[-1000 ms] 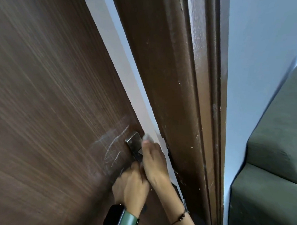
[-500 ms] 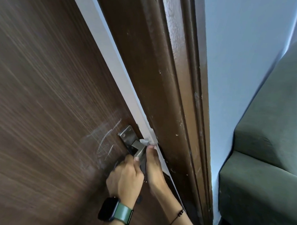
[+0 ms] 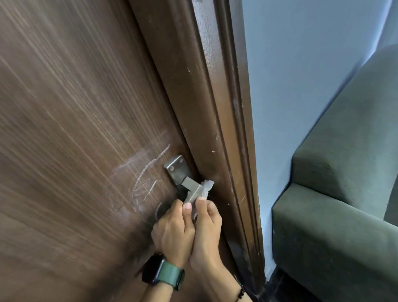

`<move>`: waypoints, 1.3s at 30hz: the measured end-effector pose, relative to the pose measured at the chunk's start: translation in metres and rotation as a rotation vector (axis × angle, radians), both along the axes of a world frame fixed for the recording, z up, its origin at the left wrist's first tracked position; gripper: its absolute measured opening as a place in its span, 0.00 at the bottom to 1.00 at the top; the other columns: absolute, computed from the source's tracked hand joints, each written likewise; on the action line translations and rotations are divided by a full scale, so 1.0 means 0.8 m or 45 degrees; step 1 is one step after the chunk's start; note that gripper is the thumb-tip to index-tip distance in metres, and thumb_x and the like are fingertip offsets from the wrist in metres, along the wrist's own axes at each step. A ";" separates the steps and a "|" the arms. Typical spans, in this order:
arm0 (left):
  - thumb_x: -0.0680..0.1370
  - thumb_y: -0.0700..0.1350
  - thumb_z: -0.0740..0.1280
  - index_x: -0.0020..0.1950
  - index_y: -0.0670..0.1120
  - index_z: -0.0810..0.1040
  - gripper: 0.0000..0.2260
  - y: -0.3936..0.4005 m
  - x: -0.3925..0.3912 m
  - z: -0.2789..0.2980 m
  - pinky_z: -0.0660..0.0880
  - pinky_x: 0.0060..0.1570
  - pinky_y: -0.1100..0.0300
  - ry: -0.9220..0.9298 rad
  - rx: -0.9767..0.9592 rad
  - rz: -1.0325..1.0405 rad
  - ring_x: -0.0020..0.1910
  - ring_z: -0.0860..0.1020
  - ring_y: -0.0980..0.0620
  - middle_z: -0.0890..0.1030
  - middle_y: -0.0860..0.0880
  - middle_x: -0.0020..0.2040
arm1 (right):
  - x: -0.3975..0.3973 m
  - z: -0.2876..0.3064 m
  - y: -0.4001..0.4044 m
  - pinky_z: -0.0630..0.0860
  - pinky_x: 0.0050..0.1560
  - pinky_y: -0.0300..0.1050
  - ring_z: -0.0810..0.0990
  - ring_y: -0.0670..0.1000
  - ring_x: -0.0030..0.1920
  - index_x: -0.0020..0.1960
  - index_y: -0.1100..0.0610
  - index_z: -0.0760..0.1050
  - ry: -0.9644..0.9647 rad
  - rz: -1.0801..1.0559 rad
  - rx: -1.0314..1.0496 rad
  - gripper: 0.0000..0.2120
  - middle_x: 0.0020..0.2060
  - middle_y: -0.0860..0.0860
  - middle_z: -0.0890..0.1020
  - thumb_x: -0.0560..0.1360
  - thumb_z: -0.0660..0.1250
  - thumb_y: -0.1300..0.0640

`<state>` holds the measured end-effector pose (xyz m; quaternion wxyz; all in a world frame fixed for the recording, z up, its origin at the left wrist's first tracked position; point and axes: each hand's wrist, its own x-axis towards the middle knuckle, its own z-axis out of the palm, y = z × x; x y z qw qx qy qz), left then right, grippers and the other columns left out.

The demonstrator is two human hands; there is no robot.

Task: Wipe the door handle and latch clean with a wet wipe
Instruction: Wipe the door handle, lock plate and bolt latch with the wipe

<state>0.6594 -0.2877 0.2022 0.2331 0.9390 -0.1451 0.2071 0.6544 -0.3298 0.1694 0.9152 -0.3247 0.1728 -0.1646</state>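
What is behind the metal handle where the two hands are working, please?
A white wet wipe sticks out behind the handle, pinched by the right hand. The left hand steadies the handle. Both hands cover the handle's lower part, so the rest of the wipe is hidden.

Both hands are reaching up side by side, knuckles toward the camera.

The left hand (image 3: 173, 233) is curling its fingers closed, thumb pointing up; its wrist is wearing a dark watch on a green band. The right hand (image 3: 207, 228) is pressing against it, fingertips pinching shut, a thin dark bracelet circling its wrist.
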 end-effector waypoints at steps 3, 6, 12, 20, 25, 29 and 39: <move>0.74 0.51 0.53 0.38 0.38 0.74 0.19 -0.002 0.000 -0.002 0.69 0.33 0.54 -0.003 -0.060 0.055 0.34 0.79 0.38 0.82 0.39 0.35 | -0.010 0.005 -0.002 0.74 0.32 0.40 0.73 0.46 0.33 0.39 0.57 0.71 -0.010 0.050 0.025 0.08 0.32 0.51 0.74 0.77 0.64 0.57; 0.73 0.53 0.52 0.38 0.37 0.75 0.21 -0.005 -0.005 -0.002 0.72 0.33 0.51 -0.032 -0.128 0.060 0.34 0.79 0.37 0.82 0.37 0.35 | -0.013 0.013 -0.005 0.74 0.36 0.42 0.74 0.48 0.35 0.39 0.57 0.72 -0.009 0.095 0.018 0.08 0.33 0.52 0.75 0.77 0.64 0.59; 0.71 0.57 0.49 0.38 0.35 0.76 0.27 -0.016 -0.005 -0.022 0.70 0.31 0.52 -0.045 -0.419 0.059 0.32 0.78 0.37 0.81 0.36 0.33 | -0.018 0.013 -0.024 0.72 0.40 0.47 0.73 0.51 0.37 0.33 0.55 0.76 -0.036 0.178 -0.118 0.14 0.32 0.52 0.76 0.77 0.63 0.62; 0.73 0.54 0.51 0.39 0.36 0.77 0.24 -0.021 -0.010 -0.031 0.60 0.29 0.62 -0.128 -0.445 0.026 0.30 0.79 0.40 0.82 0.39 0.32 | -0.022 0.008 -0.034 0.73 0.41 0.45 0.74 0.50 0.37 0.34 0.56 0.76 -0.043 0.218 -0.153 0.14 0.34 0.54 0.76 0.77 0.61 0.65; 0.74 0.56 0.50 0.43 0.39 0.77 0.23 -0.024 -0.020 -0.023 0.66 0.34 0.57 -0.044 -0.423 0.110 0.37 0.80 0.38 0.83 0.39 0.38 | -0.024 0.007 -0.043 0.76 0.39 0.42 0.77 0.49 0.38 0.40 0.60 0.76 -0.062 0.304 -0.197 0.09 0.36 0.54 0.78 0.77 0.61 0.64; 0.78 0.52 0.53 0.50 0.47 0.75 0.14 -0.018 -0.024 -0.001 0.70 0.42 0.52 0.194 -0.195 0.242 0.49 0.78 0.37 0.83 0.41 0.49 | -0.025 0.009 -0.051 0.72 0.38 0.45 0.76 0.52 0.39 0.42 0.60 0.79 -0.035 0.378 -0.325 0.09 0.36 0.55 0.79 0.77 0.62 0.62; 0.77 0.55 0.55 0.54 0.48 0.71 0.14 0.001 -0.032 0.072 0.71 0.46 0.55 0.127 0.200 0.097 0.54 0.75 0.46 0.78 0.46 0.55 | -0.041 0.026 -0.076 0.72 0.30 0.35 0.77 0.48 0.32 0.39 0.45 0.73 0.019 -0.142 -1.105 0.12 0.31 0.47 0.77 0.75 0.66 0.61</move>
